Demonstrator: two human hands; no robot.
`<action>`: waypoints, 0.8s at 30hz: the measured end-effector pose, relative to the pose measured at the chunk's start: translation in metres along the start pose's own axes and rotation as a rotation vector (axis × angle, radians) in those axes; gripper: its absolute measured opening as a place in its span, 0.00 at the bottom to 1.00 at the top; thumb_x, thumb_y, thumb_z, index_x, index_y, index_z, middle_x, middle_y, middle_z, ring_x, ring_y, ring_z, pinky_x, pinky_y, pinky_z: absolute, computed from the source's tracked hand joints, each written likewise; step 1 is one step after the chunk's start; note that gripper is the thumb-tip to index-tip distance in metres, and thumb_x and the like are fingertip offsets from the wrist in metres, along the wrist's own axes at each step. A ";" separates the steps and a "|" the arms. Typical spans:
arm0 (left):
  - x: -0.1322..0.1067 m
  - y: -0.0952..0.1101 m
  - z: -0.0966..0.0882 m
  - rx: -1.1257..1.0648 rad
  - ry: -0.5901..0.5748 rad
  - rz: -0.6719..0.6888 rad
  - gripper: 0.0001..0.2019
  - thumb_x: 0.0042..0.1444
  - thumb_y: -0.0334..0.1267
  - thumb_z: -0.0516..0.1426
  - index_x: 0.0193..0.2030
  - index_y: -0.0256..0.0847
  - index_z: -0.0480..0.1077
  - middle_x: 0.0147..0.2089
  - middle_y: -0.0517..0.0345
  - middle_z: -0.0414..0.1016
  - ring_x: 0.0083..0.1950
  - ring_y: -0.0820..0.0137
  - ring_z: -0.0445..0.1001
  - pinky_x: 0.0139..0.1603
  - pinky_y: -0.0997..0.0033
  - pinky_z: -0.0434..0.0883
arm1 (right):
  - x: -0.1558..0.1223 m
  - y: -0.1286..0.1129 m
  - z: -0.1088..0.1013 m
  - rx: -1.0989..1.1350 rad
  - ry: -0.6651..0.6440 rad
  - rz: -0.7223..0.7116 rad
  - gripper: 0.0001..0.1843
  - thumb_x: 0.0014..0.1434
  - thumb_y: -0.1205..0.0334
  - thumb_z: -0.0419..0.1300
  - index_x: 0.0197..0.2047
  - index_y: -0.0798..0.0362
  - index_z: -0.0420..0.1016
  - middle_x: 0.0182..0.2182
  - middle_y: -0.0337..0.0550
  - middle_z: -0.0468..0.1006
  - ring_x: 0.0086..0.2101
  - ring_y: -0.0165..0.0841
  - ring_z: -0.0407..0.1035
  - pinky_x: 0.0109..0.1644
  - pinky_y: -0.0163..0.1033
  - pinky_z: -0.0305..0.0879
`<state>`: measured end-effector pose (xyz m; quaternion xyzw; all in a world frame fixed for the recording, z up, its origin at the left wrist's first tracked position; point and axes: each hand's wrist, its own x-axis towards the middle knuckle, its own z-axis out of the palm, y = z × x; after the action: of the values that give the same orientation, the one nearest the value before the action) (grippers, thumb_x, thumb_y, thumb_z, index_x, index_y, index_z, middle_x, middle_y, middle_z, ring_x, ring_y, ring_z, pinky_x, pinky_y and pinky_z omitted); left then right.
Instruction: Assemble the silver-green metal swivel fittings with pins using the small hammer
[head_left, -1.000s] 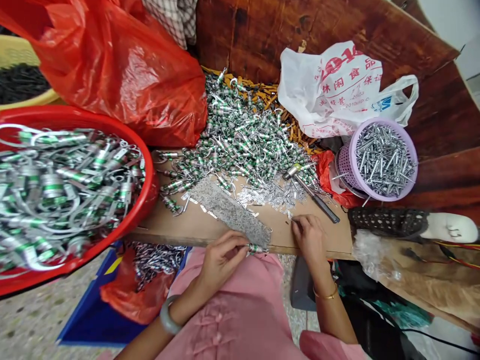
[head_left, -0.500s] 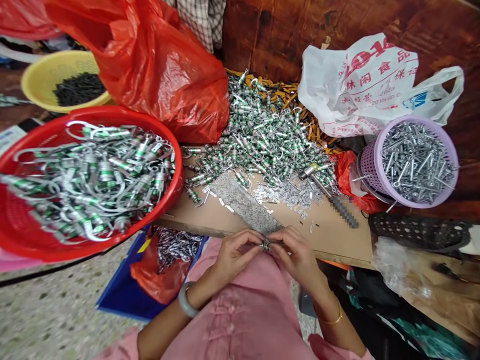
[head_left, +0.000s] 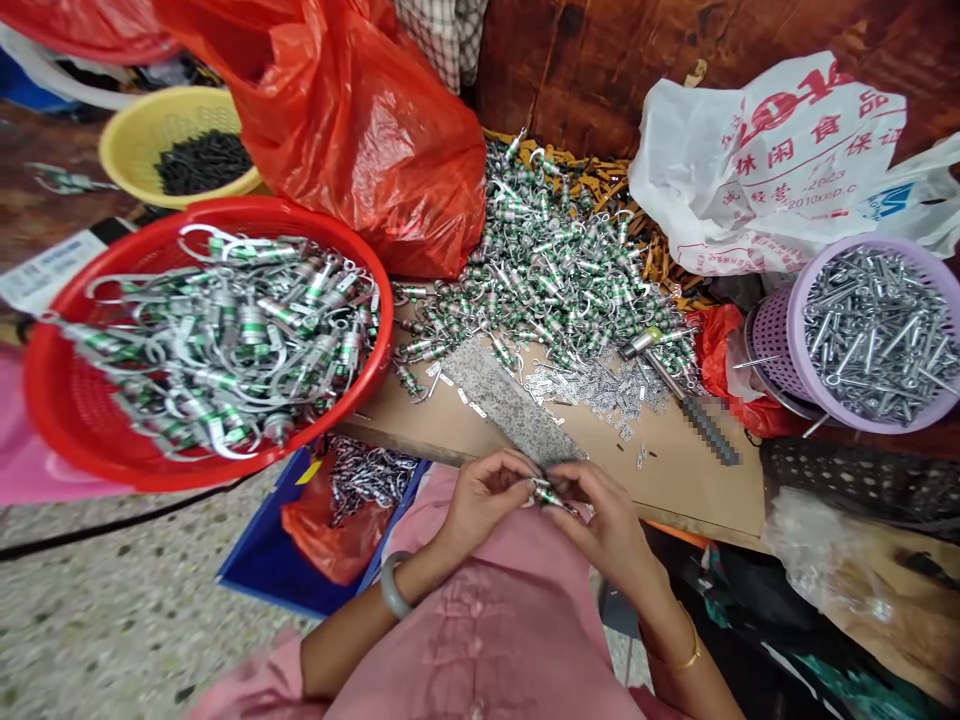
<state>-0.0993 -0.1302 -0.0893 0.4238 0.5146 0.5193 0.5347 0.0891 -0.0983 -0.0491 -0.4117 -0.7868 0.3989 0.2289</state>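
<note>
Left hand (head_left: 484, 505) and right hand (head_left: 609, 525) curled closed, both pinching a small green-banded metal fitting (head_left: 551, 493) just over the near edge of the wooden board (head_left: 679, 490); a heap of fittings (head_left: 547, 270) along its far edge, a red basket (head_left: 150, 478) of more past its left end, a speckled stone slab (head_left: 502, 400) near the hands

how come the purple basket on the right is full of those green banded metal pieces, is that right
No: the purple basket on the right holds plain silver bolts, with no green bands. The green-banded metal pieces are in the red basin and the heap beside it. The head view shows this.
</note>
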 end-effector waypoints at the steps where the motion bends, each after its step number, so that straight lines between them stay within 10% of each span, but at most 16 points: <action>1: -0.001 0.001 0.000 0.035 0.026 0.008 0.04 0.57 0.35 0.63 0.32 0.40 0.77 0.33 0.53 0.81 0.35 0.65 0.79 0.37 0.67 0.75 | -0.002 0.000 0.001 -0.005 0.001 0.027 0.08 0.67 0.61 0.61 0.49 0.49 0.73 0.38 0.43 0.78 0.36 0.34 0.73 0.38 0.38 0.71; 9: 0.008 0.025 -0.015 0.474 -0.285 0.345 0.08 0.60 0.29 0.58 0.41 0.42 0.78 0.43 0.49 0.84 0.45 0.61 0.79 0.48 0.61 0.73 | 0.001 0.009 0.000 0.050 0.049 0.049 0.05 0.68 0.60 0.60 0.45 0.48 0.76 0.38 0.44 0.78 0.40 0.35 0.74 0.40 0.39 0.72; 18: -0.004 -0.001 0.005 -0.169 -0.206 -0.292 0.02 0.52 0.32 0.64 0.31 0.39 0.75 0.29 0.58 0.79 0.31 0.70 0.75 0.34 0.73 0.71 | -0.015 0.003 -0.001 0.158 -0.086 0.364 0.13 0.64 0.52 0.62 0.33 0.51 0.79 0.25 0.40 0.77 0.26 0.31 0.68 0.28 0.34 0.61; 24: -0.018 -0.028 0.024 -0.475 -0.008 -0.437 0.23 0.39 0.36 0.75 0.38 0.41 0.69 0.34 0.58 0.80 0.35 0.69 0.78 0.38 0.71 0.75 | -0.022 0.023 0.008 0.418 -0.039 0.607 0.22 0.59 0.42 0.62 0.30 0.55 0.77 0.20 0.36 0.74 0.21 0.27 0.63 0.25 0.32 0.57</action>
<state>-0.0705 -0.1487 -0.1127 0.1685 0.4557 0.4964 0.7194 0.1065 -0.1121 -0.0737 -0.5629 -0.5346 0.6086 0.1644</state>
